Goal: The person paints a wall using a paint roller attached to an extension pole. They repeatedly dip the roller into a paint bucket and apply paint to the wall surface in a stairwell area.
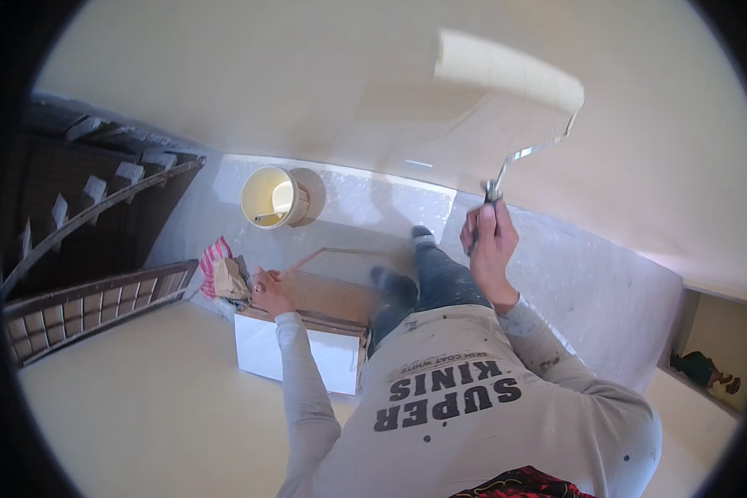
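My right hand [492, 236] is closed around the dark handle of a paint roller [510, 78]. Its long cream sleeve, slightly blurred, is up at the pale wall [324, 81], with a shadow beneath it; whether it touches cannot be told. To the left, my left hand [271, 291] has curled fingers around what looks like the handle of a thin bent rod [348, 251]. Part of that handle is hidden by the fingers. Below this hand is a box-like piece with a brown top [327, 292] and a white panel [299, 352].
A cream bucket [299, 202] with a rod inside stands on the grey floor [573, 274] near the wall. Beside the box lies a red-striped bag [215, 267]. Stairs [99, 196] and a railing [106, 308] are at left. A person [700, 370] appears through an opening at right.
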Available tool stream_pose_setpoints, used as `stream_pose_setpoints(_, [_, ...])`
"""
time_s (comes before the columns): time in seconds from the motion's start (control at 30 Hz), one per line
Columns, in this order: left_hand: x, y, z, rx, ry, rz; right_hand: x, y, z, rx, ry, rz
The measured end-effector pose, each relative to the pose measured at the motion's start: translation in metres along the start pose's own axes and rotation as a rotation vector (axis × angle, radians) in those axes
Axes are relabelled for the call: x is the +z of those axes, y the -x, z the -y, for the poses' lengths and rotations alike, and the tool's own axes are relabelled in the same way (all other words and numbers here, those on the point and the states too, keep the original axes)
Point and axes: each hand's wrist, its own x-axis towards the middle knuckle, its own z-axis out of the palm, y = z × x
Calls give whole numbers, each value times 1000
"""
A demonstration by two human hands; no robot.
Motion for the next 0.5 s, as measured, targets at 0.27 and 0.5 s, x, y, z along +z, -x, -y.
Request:
stream_pose_setpoints(0.27, [-12, 14, -70, -39, 135, -203, -42, 54, -17, 248, 370, 395])
stream_pose_setpoints(0.5, [11, 109, -167, -1, 260, -231, -55, 9, 11, 224, 489, 780])
